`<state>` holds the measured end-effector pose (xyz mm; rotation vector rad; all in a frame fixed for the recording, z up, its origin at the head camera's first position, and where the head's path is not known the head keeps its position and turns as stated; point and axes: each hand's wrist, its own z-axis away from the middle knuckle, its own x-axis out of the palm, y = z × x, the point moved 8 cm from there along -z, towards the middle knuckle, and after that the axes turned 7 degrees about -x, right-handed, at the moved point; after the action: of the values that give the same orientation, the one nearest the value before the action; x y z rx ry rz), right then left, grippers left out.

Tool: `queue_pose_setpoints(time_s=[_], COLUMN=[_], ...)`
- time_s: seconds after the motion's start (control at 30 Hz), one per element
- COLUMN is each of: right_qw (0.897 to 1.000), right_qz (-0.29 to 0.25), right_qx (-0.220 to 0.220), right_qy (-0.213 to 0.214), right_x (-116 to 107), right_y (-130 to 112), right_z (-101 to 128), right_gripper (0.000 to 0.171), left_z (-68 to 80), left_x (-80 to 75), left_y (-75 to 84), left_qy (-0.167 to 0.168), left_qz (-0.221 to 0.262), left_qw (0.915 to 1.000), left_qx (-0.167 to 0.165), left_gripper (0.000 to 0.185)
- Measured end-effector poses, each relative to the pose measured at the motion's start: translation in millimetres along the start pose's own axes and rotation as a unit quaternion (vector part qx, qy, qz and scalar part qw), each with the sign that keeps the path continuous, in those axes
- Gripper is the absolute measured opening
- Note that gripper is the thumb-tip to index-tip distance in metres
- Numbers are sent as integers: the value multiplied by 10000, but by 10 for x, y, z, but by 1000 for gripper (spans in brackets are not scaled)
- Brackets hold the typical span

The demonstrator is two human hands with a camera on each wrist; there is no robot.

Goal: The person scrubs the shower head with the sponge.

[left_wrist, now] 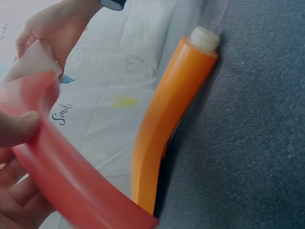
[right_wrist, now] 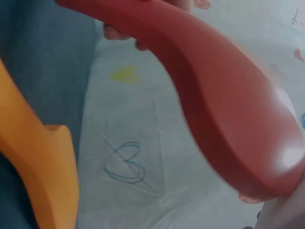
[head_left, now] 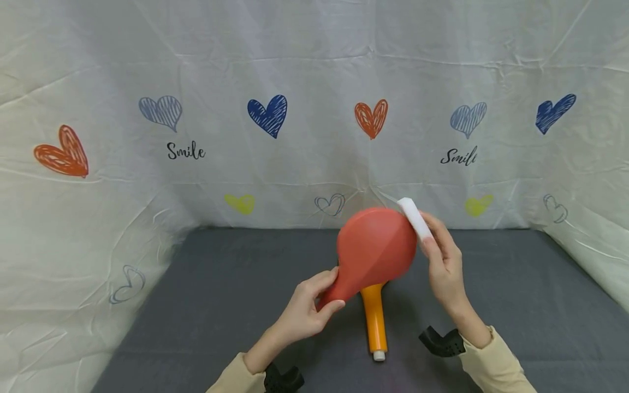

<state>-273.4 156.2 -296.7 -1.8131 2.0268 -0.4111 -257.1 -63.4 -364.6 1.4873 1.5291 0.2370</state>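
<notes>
**Two Hands, One Red Paddle**

Both of my hands are busy. My left hand (head_left: 307,311) grips the narrow neck of the red paddle (head_left: 375,248), with my thumb and fingers curled round it. I hold the paddle up in the air, above the table, and its round end points up and away from me. My right hand (head_left: 444,262) pinches a small white block (head_left: 415,218) and presses it against the upper right edge of the paddle's round end.

Behind everything hangs the big white cloth (head_left: 314,82). It covers the back and both sides. It is crinkly and has hearts drawn on it in orange, blue and yellow, and the word "Smile" is on it twice.

Under my hands lies the gray table (head_left: 516,305). It looks soft, like felt.

Next comes the red paddle again, smooth and shiny. In the right wrist view it fills most of the picture (right_wrist: 224,109).

Below it, flat on the table, lies the orange handle piece (head_left: 374,316). It has a white screw tip (head_left: 379,356) at the end that is near me. Its far end is hidden behind the red paddle. In the left wrist view the orange piece (left_wrist: 162,124) curves along the gray table, and the red paddle (left_wrist: 71,176) crosses in front of it.

The white block is the smallest thing. My sleeves are pale yellow.
</notes>
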Motion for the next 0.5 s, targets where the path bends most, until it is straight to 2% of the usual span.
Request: queue_pose_setpoints(time_s=[0.1, 0.27, 0.4, 0.5], right_qw=[9996, 9985, 9984, 9921], right_qz=[239, 458, 485, 767], right_qx=[141, 283, -275, -981], right_qy=[-31, -69, -67, -167], right_x=[-5, 1, 63, 142], right_y=[59, 84, -173, -439], right_z=[71, 112, -37, -144], right_gripper=[37, 39, 38, 33], left_z=[-5, -2, 0, 3], left_x=[-39, -103, -119, -113], left_y=[-8, 3, 42, 89], left_qy=[275, 594, 711, 839], left_qz=[-182, -1022, -1803, -2515], left_qw=[9995, 9929, 9807, 9629], left_qx=[36, 124, 273, 495], left_gripper=[56, 54, 53, 53])
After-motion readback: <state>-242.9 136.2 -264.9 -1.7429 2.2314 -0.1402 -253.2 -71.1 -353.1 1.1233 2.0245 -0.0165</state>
